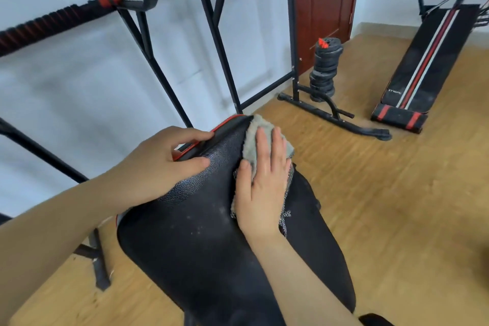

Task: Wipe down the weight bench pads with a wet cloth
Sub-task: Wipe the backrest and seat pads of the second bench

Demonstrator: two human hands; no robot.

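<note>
A black weight bench pad (201, 233) with red trim runs from the bottom centre up to the middle of the view. My left hand (164, 161) grips its far left edge, thumb on top and fingers curled over the red trim. A grey fluffy cloth (255, 137) lies on the pad's upper right side. My right hand (264, 180) lies flat on the cloth with its fingers spread and pressed down. Part of the cloth hangs out under my palm. Pale specks dot the pad's middle.
A black rack (219, 42) with a red-and-black barbell (53, 18) stands against the white wall behind the bench. A stack of weight plates (324, 69) sits by the brown door (325, 2). A striped sit-up board (428, 61) lies on the wooden floor at right.
</note>
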